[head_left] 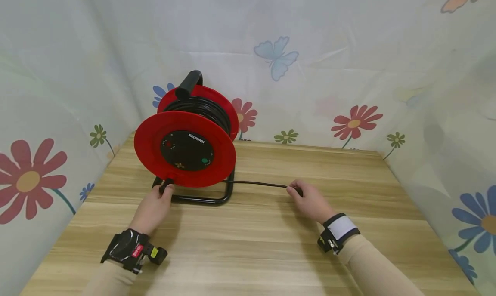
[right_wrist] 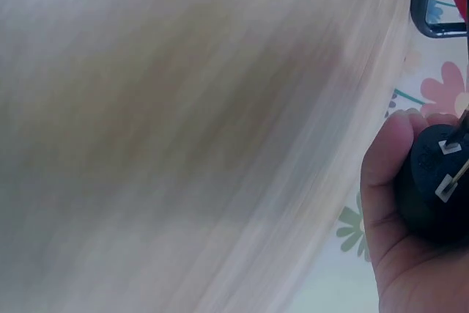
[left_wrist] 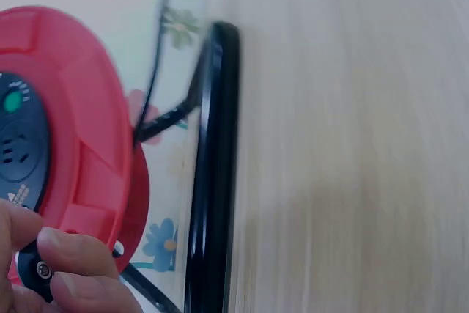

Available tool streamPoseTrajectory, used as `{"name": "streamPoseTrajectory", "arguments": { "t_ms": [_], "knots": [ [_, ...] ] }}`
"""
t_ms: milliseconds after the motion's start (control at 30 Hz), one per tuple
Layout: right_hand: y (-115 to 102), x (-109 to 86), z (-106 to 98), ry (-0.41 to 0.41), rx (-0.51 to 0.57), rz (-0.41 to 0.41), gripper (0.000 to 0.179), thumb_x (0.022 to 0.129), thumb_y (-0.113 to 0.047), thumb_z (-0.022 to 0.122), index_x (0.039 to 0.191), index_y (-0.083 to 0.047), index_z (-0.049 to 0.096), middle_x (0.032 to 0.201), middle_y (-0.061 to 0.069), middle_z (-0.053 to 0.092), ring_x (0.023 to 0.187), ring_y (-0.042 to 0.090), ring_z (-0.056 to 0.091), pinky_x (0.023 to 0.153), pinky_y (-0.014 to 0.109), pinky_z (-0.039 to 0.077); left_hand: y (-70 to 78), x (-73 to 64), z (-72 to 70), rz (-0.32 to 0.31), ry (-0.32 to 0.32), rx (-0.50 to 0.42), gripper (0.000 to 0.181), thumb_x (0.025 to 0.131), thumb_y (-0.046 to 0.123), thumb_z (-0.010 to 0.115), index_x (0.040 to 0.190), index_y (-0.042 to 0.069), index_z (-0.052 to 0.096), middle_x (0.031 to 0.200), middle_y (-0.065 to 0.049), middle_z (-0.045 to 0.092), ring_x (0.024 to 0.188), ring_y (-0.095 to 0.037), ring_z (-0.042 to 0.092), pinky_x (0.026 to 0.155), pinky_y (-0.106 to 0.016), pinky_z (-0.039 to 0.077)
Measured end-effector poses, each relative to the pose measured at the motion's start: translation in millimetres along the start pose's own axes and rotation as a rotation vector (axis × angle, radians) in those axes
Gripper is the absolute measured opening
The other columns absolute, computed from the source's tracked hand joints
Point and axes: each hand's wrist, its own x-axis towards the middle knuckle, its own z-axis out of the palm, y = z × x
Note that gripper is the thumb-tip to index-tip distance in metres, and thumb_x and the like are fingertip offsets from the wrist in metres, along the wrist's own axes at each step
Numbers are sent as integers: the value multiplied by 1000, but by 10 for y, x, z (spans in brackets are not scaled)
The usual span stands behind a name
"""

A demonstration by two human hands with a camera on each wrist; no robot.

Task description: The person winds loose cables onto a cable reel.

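Observation:
A red cable reel point(head_left: 222, 154) with black cord wound between its discs stands upright on a black tubular frame point(head_left: 199, 200), left of the middle. At the front disc's lower edge, my left hand point(head_left: 153, 205) pinches the small black crank knob point(left_wrist: 33, 273) between thumb and fingers. A length of black cord point(head_left: 255, 183) runs taut from the reel's underside to the right. My right hand point(head_left: 311, 201) grips the black plug point(right_wrist: 429, 196) at its end, with the metal prongs showing in the right wrist view. Most of the plug is hidden by the hand in the head view.
A black carry handle point(head_left: 188, 85) tops the reel. The wood-grain table point(head_left: 232, 248) lies under both hands, and a pale curtain point(head_left: 329, 29) printed with flowers and butterflies stands behind and at both sides. Each wrist wears a strapped black camera.

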Motion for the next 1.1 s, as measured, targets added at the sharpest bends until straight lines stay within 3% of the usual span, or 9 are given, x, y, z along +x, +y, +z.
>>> {"name": "streamPoseTrajectory", "arguments": {
  "t_ms": [133,300,400,667,900,1100],
  "knots": [
    [-37,32,51,-5,23,1,27,98,-35,51,101,-11,62,82,4,61,74,17,53,67,37,46,-18,-6,-29,-46,3,-176,52,100,47,30,89,1,52,66,-4,51,54,-19,43,49,-31,33],
    [-117,72,120,-30,55,10,28,98,-37,50,101,-12,62,84,4,61,76,17,53,69,37,46,-46,5,-32,-80,92,-319,51,99,48,34,92,1,53,56,7,42,50,-13,40,46,-28,30],
    [-187,92,154,-32,72,15,27,98,-36,51,101,-12,62,84,4,61,76,17,53,69,37,46,-45,15,-50,-90,143,-389,50,98,50,38,83,4,52,51,11,38,47,-10,37,44,-26,29],
    [-346,124,195,-44,130,-2,23,97,-27,53,105,-7,62,92,9,65,83,19,56,76,43,49,34,-1,-152,-146,211,-493,51,95,55,41,86,6,52,49,13,38,47,-8,38,43,-25,30],
    [-395,190,328,-56,126,8,24,96,-24,55,110,-6,60,99,12,65,89,21,56,82,47,49,67,32,-227,-120,261,-500,49,95,55,41,80,9,52,50,13,38,46,-8,37,41,-23,30],
    [-531,252,437,-81,168,40,25,95,-22,55,114,-7,59,101,12,64,87,21,55,79,45,48,115,24,-296,-70,269,-575,45,98,52,38,82,10,46,48,12,34,43,-8,33,38,-24,28]
  ]
}}
